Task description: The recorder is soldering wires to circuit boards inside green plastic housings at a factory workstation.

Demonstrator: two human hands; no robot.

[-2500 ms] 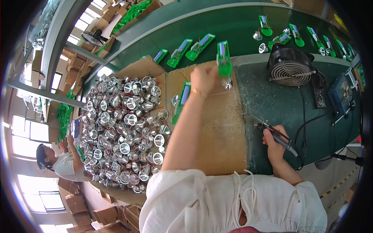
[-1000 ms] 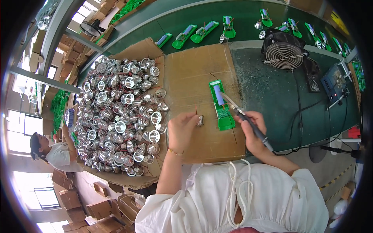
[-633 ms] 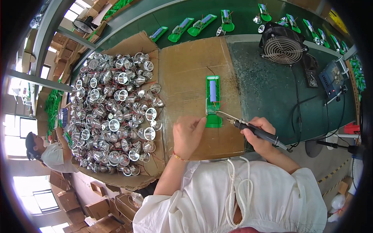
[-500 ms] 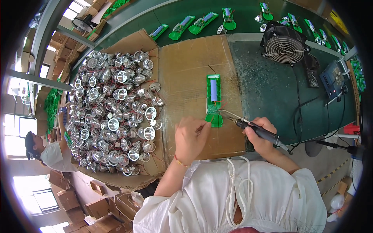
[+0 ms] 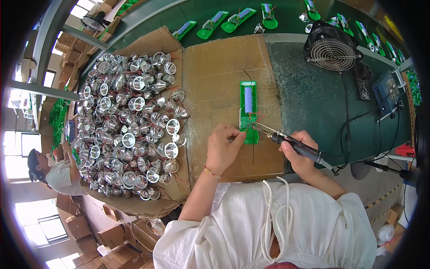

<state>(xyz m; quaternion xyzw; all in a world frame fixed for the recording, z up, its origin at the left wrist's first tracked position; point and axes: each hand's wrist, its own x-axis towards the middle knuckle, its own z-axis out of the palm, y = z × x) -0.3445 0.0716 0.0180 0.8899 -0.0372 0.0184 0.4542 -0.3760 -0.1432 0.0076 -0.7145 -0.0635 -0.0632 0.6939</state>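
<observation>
Right hand point(image 5: 305, 162) is gripping soldering iron point(image 5: 312, 154), fingers wrapped, apparently for steering tip toward circuit board point(image 5: 246, 122) from four o'clock. Left hand point(image 5: 223, 145) is curling at green housing's point(image 5: 249, 137) seven o'clock, thumb nearly meeting fingers; any hold we are not confirming. Housing is lying on cardboard point(image 5: 214, 96), presumably for access.

Bright, fairly even daylight fills the scene, with windows point(image 5: 33, 219) at left glaring white, glints on the silver reflector cups point(image 5: 128, 141), straight edges bending toward the fisheye rim, and solid black filling the corners.
</observation>
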